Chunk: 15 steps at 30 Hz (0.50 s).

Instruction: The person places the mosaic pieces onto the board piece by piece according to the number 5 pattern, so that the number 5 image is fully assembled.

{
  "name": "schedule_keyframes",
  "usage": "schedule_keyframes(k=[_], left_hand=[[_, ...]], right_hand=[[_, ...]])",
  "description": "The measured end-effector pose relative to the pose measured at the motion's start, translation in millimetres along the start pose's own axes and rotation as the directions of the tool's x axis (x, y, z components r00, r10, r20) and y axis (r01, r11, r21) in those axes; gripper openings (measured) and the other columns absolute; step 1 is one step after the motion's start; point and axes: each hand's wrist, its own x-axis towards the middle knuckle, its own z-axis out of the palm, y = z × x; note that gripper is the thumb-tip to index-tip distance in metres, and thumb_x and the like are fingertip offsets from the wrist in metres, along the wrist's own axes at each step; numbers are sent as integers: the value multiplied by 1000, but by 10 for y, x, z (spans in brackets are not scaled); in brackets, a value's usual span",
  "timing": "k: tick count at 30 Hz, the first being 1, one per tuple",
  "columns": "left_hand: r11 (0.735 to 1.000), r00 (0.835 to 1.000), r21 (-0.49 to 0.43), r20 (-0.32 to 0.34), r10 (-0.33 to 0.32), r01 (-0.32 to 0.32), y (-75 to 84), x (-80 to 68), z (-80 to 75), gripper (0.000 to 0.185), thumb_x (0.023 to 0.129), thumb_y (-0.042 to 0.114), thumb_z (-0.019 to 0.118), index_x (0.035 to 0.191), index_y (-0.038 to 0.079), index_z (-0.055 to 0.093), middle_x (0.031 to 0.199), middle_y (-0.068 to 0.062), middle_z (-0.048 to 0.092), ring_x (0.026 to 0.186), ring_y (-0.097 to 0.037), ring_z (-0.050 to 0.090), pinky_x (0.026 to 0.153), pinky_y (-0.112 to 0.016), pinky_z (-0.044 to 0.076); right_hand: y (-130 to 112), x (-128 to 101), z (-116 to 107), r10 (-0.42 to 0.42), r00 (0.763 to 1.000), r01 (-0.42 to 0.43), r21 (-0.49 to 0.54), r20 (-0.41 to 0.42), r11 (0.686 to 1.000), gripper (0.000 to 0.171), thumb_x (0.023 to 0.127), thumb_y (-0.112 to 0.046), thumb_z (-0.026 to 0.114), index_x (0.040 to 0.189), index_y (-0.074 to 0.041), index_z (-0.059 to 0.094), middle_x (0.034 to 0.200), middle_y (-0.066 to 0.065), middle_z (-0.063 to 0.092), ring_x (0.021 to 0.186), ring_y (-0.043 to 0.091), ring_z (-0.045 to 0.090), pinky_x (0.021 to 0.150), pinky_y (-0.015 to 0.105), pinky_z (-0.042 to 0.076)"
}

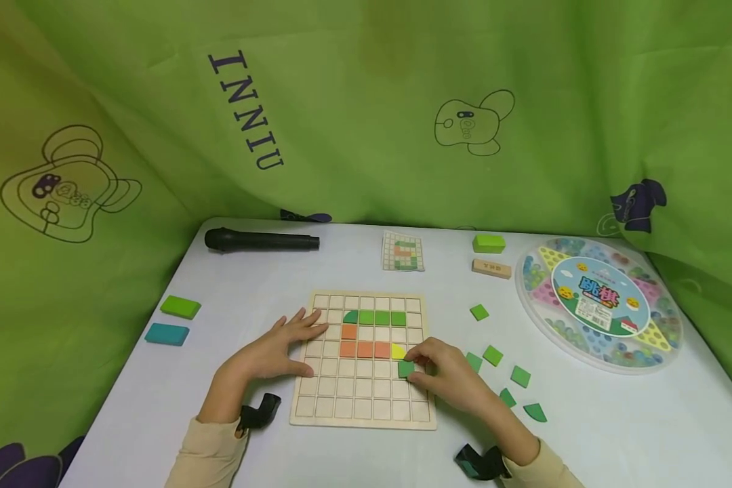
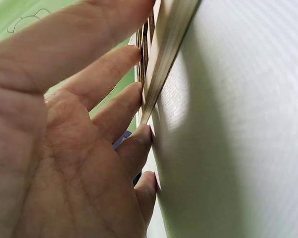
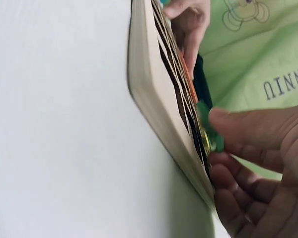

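**Green square tile held over the wooden grid board**

Green square tile [image 1: 406, 369] sits in the right hand [image 1: 448, 375]'s grip, pinched by thumb and fingertips over a cell just below the yellow piece [image 1: 398, 351], at about 3 o'clock on the wooden grid board [image 1: 362, 415]. In the head view the left hand [image 1: 272, 352] lies flat with fingers spread and straight on the board's 9 o'clock edge. Green tiles [image 1: 375, 317] line the second row; orange tiles [image 1: 363, 349] form a row with one more above its left end. Loose green tiles [image 1: 493, 355] lie on the white tabletop [image 1: 585, 434] at the board's 3 o'clock. A pattern card [image 1: 403, 251] lies at 12 o'clock, a black microphone [image 1: 261, 240] at 11 o'clock, and a round Chinese checkers set [image 1: 598, 303] at 2 o'clock.

Left wrist view: the left hand [image 2: 64, 148] has straight fingers [image 2: 120, 106] touching the board edge [image 2: 164, 54].

Right wrist view: the right hand [image 3: 260, 163] pinches the green tile [image 3: 208, 124] against the board face [image 3: 154, 94], thumb on top.
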Motion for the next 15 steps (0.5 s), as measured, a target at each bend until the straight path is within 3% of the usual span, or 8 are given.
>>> schedule_keyframes(k=[10, 15], left_hand=[[1000, 1000, -1, -2, 5, -5, -41, 19, 19, 84, 73, 31, 79, 146, 15, 39, 158, -6, 18, 147, -34, 4, 117, -56, -2], [1000, 1000, -5, -3, 11, -11, -38, 23, 21, 85, 72, 32, 79, 146, 14, 39, 158, -7, 19, 146, -35, 4, 117, -56, -2]], right_hand=[[46, 26, 155, -57, 996, 54, -39, -67, 998, 23, 77, -20, 78, 97, -18, 69, 93, -10, 57, 81, 4, 48, 70, 21, 46], [24, 6, 124, -40, 997, 38, -32, -59, 999, 29, 77, -23, 79, 103, -17, 67, 97, -10, 59, 84, 4, 51, 73, 21, 47]])
